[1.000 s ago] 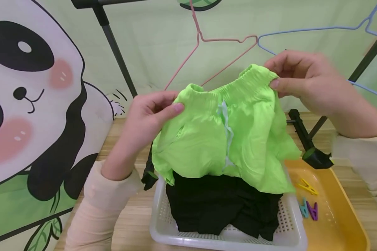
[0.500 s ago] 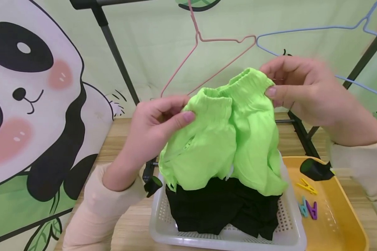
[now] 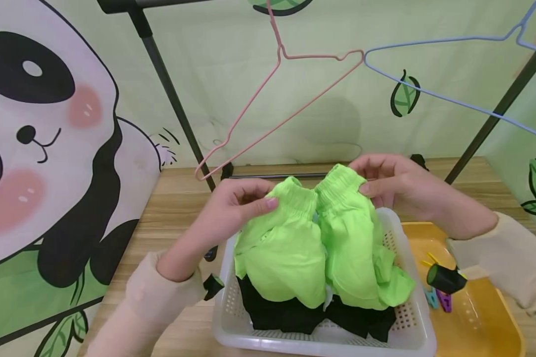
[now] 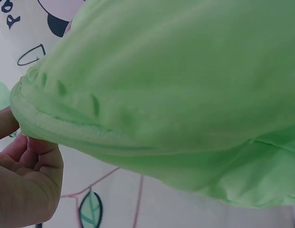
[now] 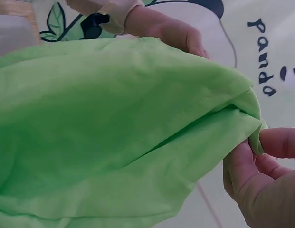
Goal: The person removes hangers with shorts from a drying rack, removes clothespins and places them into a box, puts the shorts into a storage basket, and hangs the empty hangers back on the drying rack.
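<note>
Both hands hold a pair of neon-green shorts (image 3: 281,258) by the elastic waistband. My left hand (image 3: 232,208) pinches one side with the thumb in front, and my right hand (image 3: 406,188) pinches the other side. Between the hands the waistband sags and folds inward. Beneath the shorts, a black garment (image 3: 281,312) lies folded in a white perforated basket (image 3: 312,344), partly covered by them. Green cloth (image 4: 176,85) fills most of the left wrist view. Fingers grip the edge of the shorts (image 5: 137,114) in the right wrist view.
A pink hanger (image 3: 290,116) and a blue hanger (image 3: 446,99) hang behind, side by side. Black rack posts (image 3: 169,94) stand left and right. An orange tray (image 3: 487,317) beside the basket holds yellow, teal and purple clothespins (image 3: 444,301). A panda-printed backdrop (image 3: 85,178) stands at left.
Both hands have lowered the shorts toward the basket and drawn closer together, so the waistband has folded in at the middle. The hangers behind now show more fully.
</note>
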The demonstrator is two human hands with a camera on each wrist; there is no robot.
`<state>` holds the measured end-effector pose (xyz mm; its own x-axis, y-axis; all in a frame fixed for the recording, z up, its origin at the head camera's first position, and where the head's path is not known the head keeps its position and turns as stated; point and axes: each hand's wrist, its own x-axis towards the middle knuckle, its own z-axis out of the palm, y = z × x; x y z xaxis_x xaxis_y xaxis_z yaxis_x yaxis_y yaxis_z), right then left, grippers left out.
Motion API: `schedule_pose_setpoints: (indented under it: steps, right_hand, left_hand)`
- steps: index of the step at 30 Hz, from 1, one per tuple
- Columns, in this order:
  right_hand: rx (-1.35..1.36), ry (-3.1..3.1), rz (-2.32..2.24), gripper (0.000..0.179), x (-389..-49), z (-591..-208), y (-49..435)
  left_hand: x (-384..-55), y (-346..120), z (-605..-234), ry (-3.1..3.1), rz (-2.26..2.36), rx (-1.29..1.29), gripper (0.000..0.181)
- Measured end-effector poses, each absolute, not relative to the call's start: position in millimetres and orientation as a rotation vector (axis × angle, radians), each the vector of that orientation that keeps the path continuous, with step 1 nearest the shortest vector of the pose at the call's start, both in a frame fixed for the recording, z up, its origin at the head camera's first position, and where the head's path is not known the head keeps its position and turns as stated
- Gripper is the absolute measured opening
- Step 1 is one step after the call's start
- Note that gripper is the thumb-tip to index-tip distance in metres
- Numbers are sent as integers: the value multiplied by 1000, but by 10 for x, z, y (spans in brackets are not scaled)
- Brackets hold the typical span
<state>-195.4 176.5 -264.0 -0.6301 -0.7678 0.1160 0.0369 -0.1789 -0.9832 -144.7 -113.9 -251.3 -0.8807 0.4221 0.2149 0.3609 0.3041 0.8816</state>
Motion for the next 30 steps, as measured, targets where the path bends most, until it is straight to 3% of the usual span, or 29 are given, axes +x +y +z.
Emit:
schedule_pose_setpoints:
  steps: [21,30]
  right_hand:
    - [-474,1611,-1640,22,-2052,-3340,2036]
    - [-380,1656,-1580,24,-2130,-3492,2137]
  left_hand:
    - [-1755,-1461,-3204,2377,1501,396,22]
    - [-1935,-1621,-3383,2378,1360,377,23]
